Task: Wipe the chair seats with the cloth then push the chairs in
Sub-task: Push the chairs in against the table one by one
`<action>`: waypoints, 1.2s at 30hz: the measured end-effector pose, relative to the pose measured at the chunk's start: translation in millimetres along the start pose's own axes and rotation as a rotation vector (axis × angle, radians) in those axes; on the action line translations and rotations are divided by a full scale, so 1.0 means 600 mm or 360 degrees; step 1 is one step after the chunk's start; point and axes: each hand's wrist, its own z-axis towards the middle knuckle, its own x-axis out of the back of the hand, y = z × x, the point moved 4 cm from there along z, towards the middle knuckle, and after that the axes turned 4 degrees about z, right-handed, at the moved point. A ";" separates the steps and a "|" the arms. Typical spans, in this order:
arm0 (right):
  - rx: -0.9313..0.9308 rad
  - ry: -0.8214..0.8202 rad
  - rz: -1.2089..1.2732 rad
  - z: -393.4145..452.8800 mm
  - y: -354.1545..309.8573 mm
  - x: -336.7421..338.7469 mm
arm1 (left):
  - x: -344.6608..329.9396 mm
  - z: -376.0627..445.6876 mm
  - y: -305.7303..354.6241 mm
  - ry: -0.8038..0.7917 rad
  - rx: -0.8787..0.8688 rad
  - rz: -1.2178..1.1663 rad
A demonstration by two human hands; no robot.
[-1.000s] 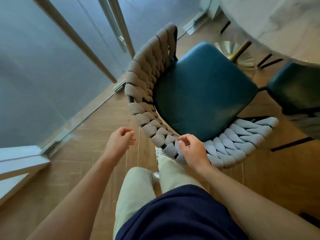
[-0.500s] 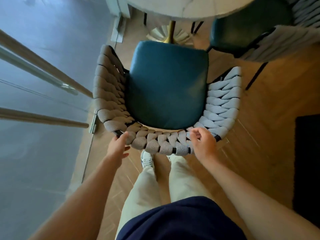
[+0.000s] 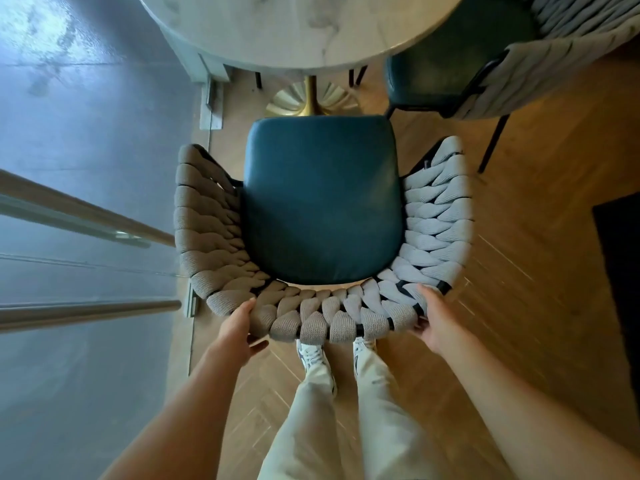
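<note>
Both hands newly on the chair [image 3: 322, 206] backrest, left hand [image 3: 235, 329] and right hand [image 3: 434, 322] gripping, fingers mostly hidden.

A round marble table [image 3: 298, 29] on a gold pedestal [image 3: 310, 98] stands over herringbone wood floor [image 3: 540, 188], beside glass panels [image 3: 86, 133].
</note>
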 end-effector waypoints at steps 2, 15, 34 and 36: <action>-0.0039 -0.0021 0.0012 0.008 -0.003 0.001 | 0.001 0.009 0.002 -0.0014 0.0022 -0.0009; 0.0193 0.0105 -0.0095 0.005 -0.035 -0.026 | 0.009 0.011 0.038 0.0023 0.0034 -0.0186; 0.0299 0.0081 -0.0023 -0.018 -0.010 -0.095 | 0.053 0.030 0.117 0.0242 -0.0086 -0.0139; 0.0346 0.0081 -0.0041 -0.022 -0.007 -0.101 | 0.060 0.033 0.122 0.0258 -0.0079 -0.0140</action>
